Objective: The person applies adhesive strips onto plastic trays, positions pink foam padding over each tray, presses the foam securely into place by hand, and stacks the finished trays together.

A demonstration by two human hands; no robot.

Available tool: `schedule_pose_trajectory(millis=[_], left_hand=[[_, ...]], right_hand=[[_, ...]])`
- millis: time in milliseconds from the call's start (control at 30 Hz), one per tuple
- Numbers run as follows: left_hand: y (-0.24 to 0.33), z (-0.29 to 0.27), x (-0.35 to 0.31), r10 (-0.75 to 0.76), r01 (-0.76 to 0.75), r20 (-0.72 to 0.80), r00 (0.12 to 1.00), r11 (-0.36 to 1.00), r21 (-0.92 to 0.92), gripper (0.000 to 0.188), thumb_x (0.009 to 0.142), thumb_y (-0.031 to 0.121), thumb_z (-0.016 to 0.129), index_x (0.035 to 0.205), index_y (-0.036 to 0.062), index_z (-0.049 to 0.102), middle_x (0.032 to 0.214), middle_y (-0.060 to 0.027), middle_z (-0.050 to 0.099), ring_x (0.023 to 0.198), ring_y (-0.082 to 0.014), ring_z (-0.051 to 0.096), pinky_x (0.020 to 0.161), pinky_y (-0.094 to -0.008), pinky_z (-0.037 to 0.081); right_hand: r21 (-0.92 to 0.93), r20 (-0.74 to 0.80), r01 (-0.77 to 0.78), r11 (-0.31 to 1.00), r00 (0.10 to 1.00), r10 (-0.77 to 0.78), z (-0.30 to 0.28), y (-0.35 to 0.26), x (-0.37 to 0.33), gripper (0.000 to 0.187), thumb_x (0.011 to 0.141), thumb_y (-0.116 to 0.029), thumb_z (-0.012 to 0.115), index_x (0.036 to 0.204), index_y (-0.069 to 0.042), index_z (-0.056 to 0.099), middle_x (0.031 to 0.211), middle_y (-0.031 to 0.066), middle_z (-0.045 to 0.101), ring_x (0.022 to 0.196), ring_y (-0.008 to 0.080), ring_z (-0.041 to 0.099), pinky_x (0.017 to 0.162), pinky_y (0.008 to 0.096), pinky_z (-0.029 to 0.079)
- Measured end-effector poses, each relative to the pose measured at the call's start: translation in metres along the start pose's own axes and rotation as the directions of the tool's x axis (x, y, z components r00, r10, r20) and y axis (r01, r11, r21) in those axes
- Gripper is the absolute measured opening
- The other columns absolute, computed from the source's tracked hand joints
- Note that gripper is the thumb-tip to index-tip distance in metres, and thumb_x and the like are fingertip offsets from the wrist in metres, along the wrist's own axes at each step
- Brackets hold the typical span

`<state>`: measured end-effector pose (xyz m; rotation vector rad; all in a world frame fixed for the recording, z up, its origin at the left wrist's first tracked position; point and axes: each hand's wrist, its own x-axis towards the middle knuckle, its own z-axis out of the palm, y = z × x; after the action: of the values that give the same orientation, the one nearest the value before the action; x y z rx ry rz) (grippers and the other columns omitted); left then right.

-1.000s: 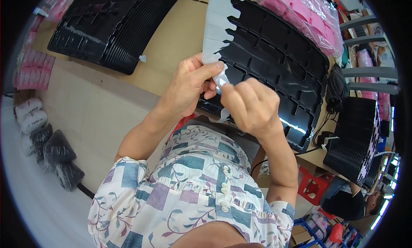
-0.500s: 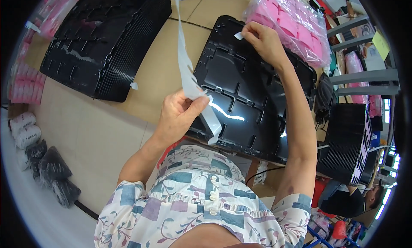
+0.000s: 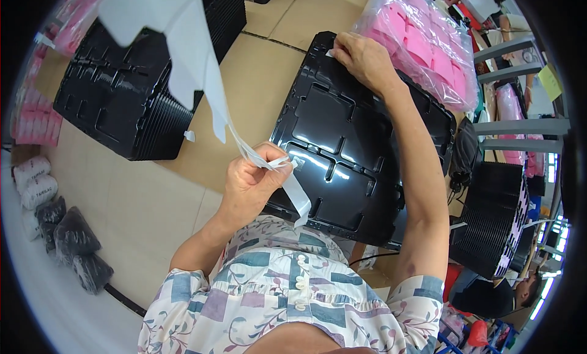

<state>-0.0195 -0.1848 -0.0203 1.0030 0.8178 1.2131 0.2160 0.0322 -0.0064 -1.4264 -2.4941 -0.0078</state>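
Observation:
In front of me lies a black plastic tray [image 3: 324, 112] with moulded ridges and shallow recesses. My left hand [image 3: 254, 179] is closed on a long white strip [image 3: 199, 66], like label backing paper, held over the tray's left edge. The strip's upper part sweeps up and left through the air, and a short tail [image 3: 298, 198] hangs below the fingers. At the tray's far left corner, my right hand [image 3: 364, 59] pinches a small white sticker [image 3: 331, 53] against the rim. Its fingers hide most of that sticker.
A tall stack of black trays [image 3: 110, 103] stands at the left, partly behind the strip. Beyond the tray, a clear bag holds pink pieces [image 3: 422, 42]. More stacked black trays [image 3: 489, 216] stand at the right, near a person [image 3: 489, 290]. Dark wrapped bundles [image 3: 76, 231] lie at lower left.
The white strip has swung left and spread wide. My right hand has shifted slightly left, bringing the sticker from above the tray to its rim. The left hand has lowered a little.

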Motion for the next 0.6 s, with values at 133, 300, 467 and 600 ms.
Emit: schedule_pose_trajectory(millis=[133, 300, 467, 600], left_hand=[[0.015, -0.003, 0.016, -0.148, 0.147, 0.029, 0.989, 0.988, 0.04, 0.006, 0.092, 0.009, 0.067, 0.092, 0.0032, 0.065, 0.084, 0.0007, 0.06, 0.072, -0.0042, 0.051, 0.063, -0.0191, 0.039], [0.054, -0.003, 0.078, -0.16, 0.129, 0.235, 0.959, 0.982, 0.141, 0.01, 0.087, 0.007, 0.071, 0.096, 0.0026, 0.068, 0.083, -0.0015, 0.065, 0.059, -0.0027, 0.048, 0.051, -0.016, 0.034], [0.08, 0.003, 0.137, -0.171, 0.079, 0.505, 0.846, 0.977, 0.197, 0.013, 0.087, 0.004, 0.069, 0.099, -0.0005, 0.069, 0.077, -0.0025, 0.064, 0.056, -0.0021, 0.052, 0.042, -0.0171, 0.032], [0.083, 0.01, 0.158, -0.09, 0.042, 0.604, 0.792, 0.995, 0.094, 0.02, 0.09, 0.012, 0.063, 0.107, 0.0008, 0.064, 0.08, -0.002, 0.061, 0.057, -0.0032, 0.049, 0.048, -0.0187, 0.039]], right_hand=[[0.321, -0.108, 0.062, 0.945, 0.994, -0.029, -0.004, 0.011, -0.018, 0.013, 0.092, -0.015, 0.061, 0.088, -0.002, 0.061, 0.082, 0.0111, 0.067, 0.068, 0.0225, 0.063, 0.063, 0.035, 0.05], [0.963, 0.265, -0.26, -0.068, 0.961, 0.077, -0.035, -0.014, -0.048, 0.006, 0.09, -0.001, 0.059, 0.085, -0.005, 0.057, 0.091, 0.0137, 0.064, 0.055, 0.0024, 0.041, 0.043, 0.0157, 0.029], [0.838, 0.468, -0.452, -0.305, 0.883, -0.024, -0.041, -0.067, -0.065, 0.022, 0.096, -0.006, 0.046, 0.116, -0.003, 0.053, 0.074, -0.0022, 0.048, 0.053, 0.0013, 0.029, 0.042, 0.0167, 0.022], [0.759, 0.463, -0.477, -0.444, 0.874, -0.148, -0.035, -0.074, -0.07, 0.043, 0.105, -0.039, 0.047, 0.109, 0.002, 0.06, 0.068, -0.0062, 0.034, 0.054, 0.0027, 0.024, 0.041, 0.0177, 0.021]])
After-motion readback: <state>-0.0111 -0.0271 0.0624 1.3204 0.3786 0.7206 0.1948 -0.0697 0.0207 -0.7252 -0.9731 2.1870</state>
